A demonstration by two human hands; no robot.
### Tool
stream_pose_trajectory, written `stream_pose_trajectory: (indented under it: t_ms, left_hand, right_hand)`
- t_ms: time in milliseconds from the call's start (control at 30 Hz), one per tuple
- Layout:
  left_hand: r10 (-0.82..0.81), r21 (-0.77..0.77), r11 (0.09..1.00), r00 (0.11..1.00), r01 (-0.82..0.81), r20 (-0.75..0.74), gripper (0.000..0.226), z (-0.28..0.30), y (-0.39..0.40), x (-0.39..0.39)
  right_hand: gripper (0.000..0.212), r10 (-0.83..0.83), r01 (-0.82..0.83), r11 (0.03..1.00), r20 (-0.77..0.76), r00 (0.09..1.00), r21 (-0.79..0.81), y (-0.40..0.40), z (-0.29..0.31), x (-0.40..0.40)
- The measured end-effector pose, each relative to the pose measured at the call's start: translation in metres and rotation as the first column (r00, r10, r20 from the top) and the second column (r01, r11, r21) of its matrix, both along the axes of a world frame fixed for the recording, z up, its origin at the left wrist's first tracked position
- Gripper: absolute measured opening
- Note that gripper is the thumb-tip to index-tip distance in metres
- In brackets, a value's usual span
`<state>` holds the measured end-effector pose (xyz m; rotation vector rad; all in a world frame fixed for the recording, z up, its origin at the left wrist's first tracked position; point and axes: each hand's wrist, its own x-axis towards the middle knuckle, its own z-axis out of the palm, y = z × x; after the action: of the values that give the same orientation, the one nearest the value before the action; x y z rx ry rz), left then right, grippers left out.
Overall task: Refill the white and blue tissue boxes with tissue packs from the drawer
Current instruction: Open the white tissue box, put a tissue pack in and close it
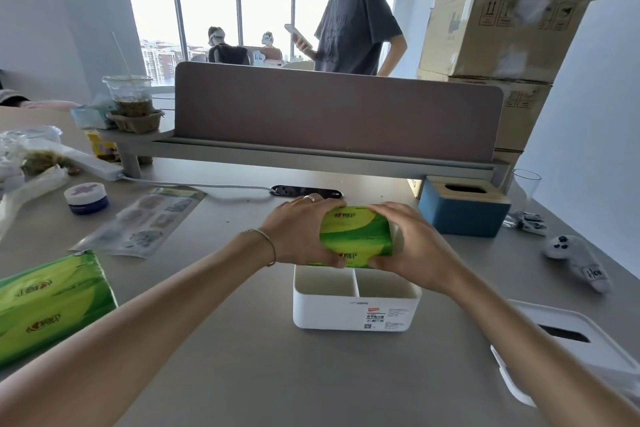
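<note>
Our left hand (300,231) and right hand (406,243) are closing around the ends of a green tissue pack (355,235), holding it over the rear of the open white tissue box (356,308) on the grey desk (242,357). We are keeping a second green pack (48,302) at far left, the white lid (568,333) at right, and the blue tissue box (462,210) beyond.
</note>
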<state>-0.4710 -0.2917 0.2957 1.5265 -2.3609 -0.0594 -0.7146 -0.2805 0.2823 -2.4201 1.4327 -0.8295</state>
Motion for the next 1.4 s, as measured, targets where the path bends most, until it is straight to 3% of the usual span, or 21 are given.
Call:
stream_pose_trajectory:
  t_ms: [167, 367, 733, 967, 1100, 1233, 1400]
  left_hand:
    - [0.014, 0.012, 1.0, 1.0, -0.014, 0.024, 0.108, 0.003, 0.003, -0.003]
    - [-0.027, -0.081, 0.996, 0.999, 0.025, -0.033, 0.084, 0.007, 0.014, -0.024]
    - [-0.259, -0.12, 0.961, 0.963, 0.249, -0.074, 0.059, 0.008, 0.037, -0.137]
    - [-0.382, 0.005, 0.924, 0.922, 0.383, -0.071, 0.038, -0.016, 0.052, -0.218]
    - [-0.41, 0.097, 0.906, 0.912, 0.411, -0.034, 0.037, -0.037, 0.063, -0.247]
    - [-0.432, 0.181, 0.891, 0.9, 0.416, 0.054, 0.048, -0.053, 0.068, -0.263]
    - [-0.418, 0.16, 0.902, 0.904, 0.402, 0.088, 0.052, -0.061, 0.065, -0.271]
  right_hand:
    - [0.086, 0.004, -0.004, 1.0, 0.009, 1.0, 0.002, 0.003, 0.0, -0.001]
    - [0.075, 0.014, -0.013, 0.999, 0.032, 0.999, -0.036, 0.016, 0.01, -0.025]
    - [0.046, -0.228, 0.225, 0.97, -0.026, 0.973, -0.088, 0.07, 0.033, -0.126]
    - [0.027, -0.362, 0.362, 0.932, -0.055, 0.93, -0.011, 0.105, 0.015, -0.195]
    - [0.017, -0.41, 0.418, 0.904, -0.101, 0.907, 0.085, 0.118, -0.003, -0.219]
    - [0.025, -0.436, 0.457, 0.871, -0.147, 0.888, 0.177, 0.124, -0.024, -0.239]
    - [0.042, -0.432, 0.468, 0.85, -0.19, 0.882, 0.242, 0.127, -0.037, -0.248]
